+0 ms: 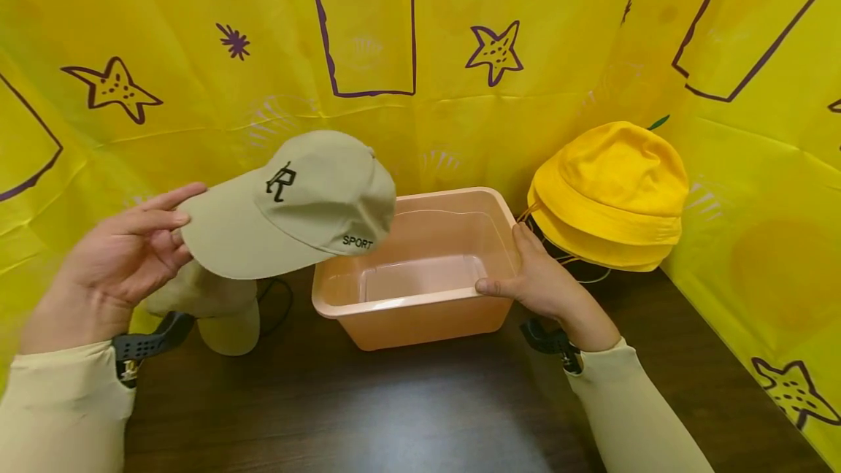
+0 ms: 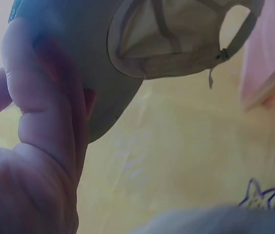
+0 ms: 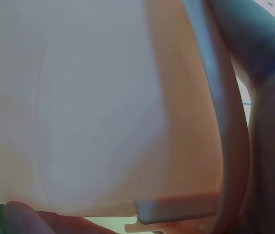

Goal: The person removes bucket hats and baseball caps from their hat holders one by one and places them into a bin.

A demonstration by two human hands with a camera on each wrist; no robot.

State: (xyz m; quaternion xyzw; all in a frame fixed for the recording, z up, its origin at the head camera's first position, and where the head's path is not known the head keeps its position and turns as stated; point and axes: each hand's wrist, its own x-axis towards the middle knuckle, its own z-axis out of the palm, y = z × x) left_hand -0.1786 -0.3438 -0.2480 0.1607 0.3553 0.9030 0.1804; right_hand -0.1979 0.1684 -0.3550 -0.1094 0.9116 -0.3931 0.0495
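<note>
One beige fabric baseball cap with dark lettering (image 1: pixel 322 195), left of centre, brim edge pinched by the left hand (image 1: pixel 128 250); one peach plastic rectangular tub (image 1: pixel 420 323), centre, right end gripped by the right hand (image 1: pixel 545 276); yellow fabric bucket hats (image 1: pixel 611 199), stacked, right of frame; apparent risk: hold at brim only, so a slackened pinch could let the crown tip onto the tub's rim
</note>
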